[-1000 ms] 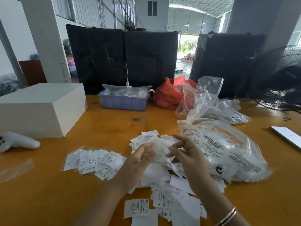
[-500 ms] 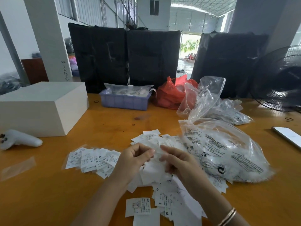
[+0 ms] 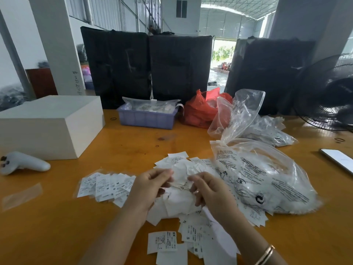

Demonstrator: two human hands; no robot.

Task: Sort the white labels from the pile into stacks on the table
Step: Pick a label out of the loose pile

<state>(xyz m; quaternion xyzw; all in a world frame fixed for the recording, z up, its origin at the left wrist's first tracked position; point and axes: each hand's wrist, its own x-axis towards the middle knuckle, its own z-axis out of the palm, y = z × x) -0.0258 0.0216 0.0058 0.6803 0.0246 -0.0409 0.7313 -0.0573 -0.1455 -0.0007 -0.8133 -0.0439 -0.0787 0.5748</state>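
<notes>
While both wrists hover, left hand [image 3: 148, 186] and right hand [image 3: 209, 190] pinch labels [image 3: 180, 175].

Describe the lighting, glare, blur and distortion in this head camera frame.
Head view: daylight blows out the doorway at the back; soft glare sheens the clear plastic bag and the table; wide-angle bending curves the pillar and the edges; the left hand, the right hand and the labels they pinch are slightly motion-blurred.

Left hand [image 3: 150, 185] and right hand [image 3: 211, 191], fingers curled, meet knuckle to knuckle.
</notes>
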